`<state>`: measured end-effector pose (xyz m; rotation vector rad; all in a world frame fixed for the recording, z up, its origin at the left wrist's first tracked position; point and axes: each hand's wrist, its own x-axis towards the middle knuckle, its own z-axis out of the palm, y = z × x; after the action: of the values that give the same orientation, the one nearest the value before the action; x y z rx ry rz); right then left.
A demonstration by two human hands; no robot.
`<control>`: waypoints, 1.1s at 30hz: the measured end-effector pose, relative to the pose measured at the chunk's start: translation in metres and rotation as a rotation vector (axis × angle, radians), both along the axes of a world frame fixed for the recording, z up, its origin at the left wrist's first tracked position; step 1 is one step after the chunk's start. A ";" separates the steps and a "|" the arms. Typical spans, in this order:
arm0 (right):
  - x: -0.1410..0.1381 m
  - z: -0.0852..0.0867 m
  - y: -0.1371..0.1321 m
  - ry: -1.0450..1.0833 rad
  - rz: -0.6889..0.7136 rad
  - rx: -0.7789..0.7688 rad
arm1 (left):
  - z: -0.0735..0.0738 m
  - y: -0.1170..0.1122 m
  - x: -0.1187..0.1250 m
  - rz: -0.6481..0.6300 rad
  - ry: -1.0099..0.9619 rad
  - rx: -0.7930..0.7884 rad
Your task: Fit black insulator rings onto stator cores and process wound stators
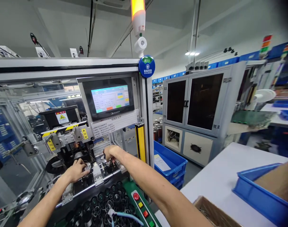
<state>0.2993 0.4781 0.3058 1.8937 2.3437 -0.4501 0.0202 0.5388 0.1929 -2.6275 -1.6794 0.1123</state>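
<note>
My left hand (75, 171) reaches into the machine, its fingers bent around a round silvery metal part (87, 167) at the left station. Further right, my right hand (111, 152) curls downward over another round metal part (103, 160); its fingertips are partly hidden. Between the hands stands a metal bracket (97, 174) of the fixture. Below them lie many black ring-shaped parts (92, 205), with light-blue-handled cutters (111, 213) on top.
A touchscreen (111, 98) hangs above the hands. Right of the black parts is a green panel with push buttons (141, 205). A yellow bar (140, 143) lines the machine post. Blue bins (170, 160) stand beyond it; a white table (212, 170) holds another blue bin (260, 192).
</note>
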 end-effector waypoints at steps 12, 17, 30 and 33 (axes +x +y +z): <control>-0.039 -0.034 -0.231 0.156 0.673 0.027 | 0.094 -0.034 0.015 -0.113 -0.230 0.274; -0.056 -0.123 -0.315 0.380 0.763 -0.044 | 0.097 -0.135 -0.057 -0.181 -0.247 0.163; -0.260 -0.201 -0.275 0.185 0.671 0.058 | -0.086 -0.370 -0.207 0.480 -0.132 -0.144; -0.245 -0.196 -0.268 0.180 0.603 0.108 | -0.084 -0.381 -0.202 0.517 -0.217 0.023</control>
<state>0.0543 0.2100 0.1098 1.1126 2.9301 -0.4440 -0.1817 0.1577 0.1090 -2.1878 -2.3759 -0.1908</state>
